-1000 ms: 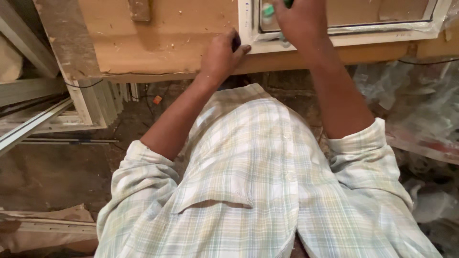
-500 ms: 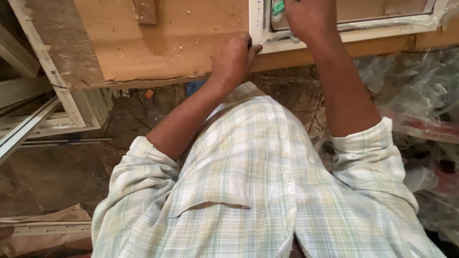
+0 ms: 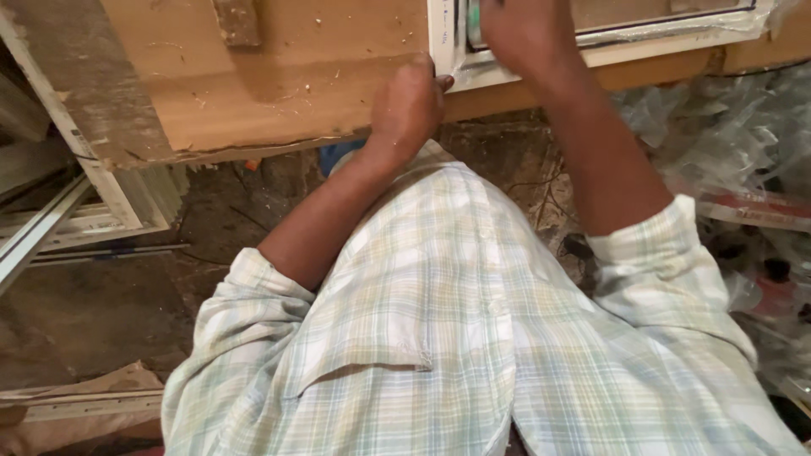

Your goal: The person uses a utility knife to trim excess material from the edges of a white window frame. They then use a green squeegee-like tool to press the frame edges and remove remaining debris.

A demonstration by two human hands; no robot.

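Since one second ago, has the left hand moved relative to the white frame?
Yes. The left hand moved right along the board's edge, and its fingers now touch the corner of the white frame.

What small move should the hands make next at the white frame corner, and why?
Probably keep the left hand braced at the white frame corner while the right hand works its green-topped object along the frame, since both hands already sit there on the wooden board.

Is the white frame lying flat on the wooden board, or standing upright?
Flat: the white frame lies on the wooden board.
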